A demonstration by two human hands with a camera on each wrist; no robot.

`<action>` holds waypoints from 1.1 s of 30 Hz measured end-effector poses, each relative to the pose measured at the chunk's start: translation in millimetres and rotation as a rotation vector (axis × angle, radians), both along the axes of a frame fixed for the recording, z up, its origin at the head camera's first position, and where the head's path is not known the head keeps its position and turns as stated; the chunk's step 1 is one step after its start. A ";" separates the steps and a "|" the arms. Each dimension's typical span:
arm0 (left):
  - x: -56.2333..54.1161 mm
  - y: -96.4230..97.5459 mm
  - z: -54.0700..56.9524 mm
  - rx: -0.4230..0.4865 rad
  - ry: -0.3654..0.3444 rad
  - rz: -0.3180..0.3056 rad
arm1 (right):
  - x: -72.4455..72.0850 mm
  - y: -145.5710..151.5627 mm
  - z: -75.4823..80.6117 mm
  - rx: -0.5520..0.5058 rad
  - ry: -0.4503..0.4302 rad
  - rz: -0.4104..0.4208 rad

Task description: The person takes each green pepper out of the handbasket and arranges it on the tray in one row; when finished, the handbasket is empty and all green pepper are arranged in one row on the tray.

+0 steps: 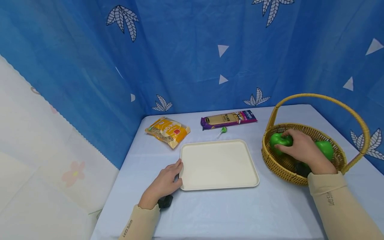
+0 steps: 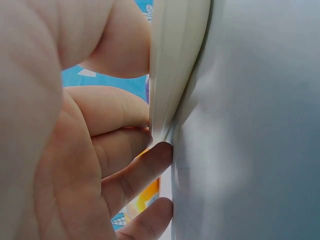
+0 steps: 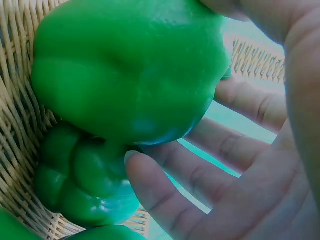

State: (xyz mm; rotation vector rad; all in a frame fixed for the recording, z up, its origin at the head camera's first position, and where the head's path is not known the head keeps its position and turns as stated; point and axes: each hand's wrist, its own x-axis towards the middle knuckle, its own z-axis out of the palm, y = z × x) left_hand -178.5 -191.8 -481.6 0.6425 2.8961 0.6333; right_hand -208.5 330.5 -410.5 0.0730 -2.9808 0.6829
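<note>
My right hand (image 1: pixel 304 148) is inside the wicker basket (image 1: pixel 270 165), its thumb and fingers curved round a green bell pepper (image 1: pixel 278 141). From the right wrist, that glossy pepper (image 3: pixel 130 70) fills the upper view, with a second green pepper (image 3: pixel 90 175) just below it against the woven wall. Another green pepper (image 1: pixel 325 149) shows on the basket's right side, partly behind the wrist. On the table's left, my left hand (image 1: pixel 164 181) rests at the left edge of a cream rectangular tray (image 1: pixel 219 165). Its extended fingers (image 2: pixel 137 172) and thumb touch the tray's side.
An orange-yellow snack bag (image 1: pixel 168 131) lies behind the tray at left. Farther back is a long purple-ended food packet (image 1: pixel 229 119), with a green lollipop (image 1: pixel 223 130) in front of it. The basket's tall handle (image 1: pixel 327 96) arches over its opening. A blue curtain (image 1: pixel 192 56) hangs behind.
</note>
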 end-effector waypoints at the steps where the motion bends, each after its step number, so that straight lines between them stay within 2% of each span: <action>1: -0.1 -0.3 0.3 0.002 0.001 -0.001 | -0.1 -0.2 1.1 0.002 0.004 0.000; 15: -0.1 -0.3 3.8 0.005 -0.003 0.001 | 0.3 -2.5 23.8 0.012 0.048 0.002; 22: 0.3 0.5 3.3 0.008 0.007 -0.005 | 9.6 -14.4 41.1 -0.005 0.063 -0.014; 28: 0.9 -0.1 2.1 0.009 0.008 -0.004 | 13.3 -57.4 64.3 -0.028 0.123 0.015; 31: 1.2 -0.5 2.0 0.007 0.008 -0.003 | 9.9 -91.6 67.5 -0.037 0.139 0.050; 33: 1.2 -0.5 2.1 0.008 0.005 -0.002 | 5.5 -117.5 64.4 -0.039 0.150 0.082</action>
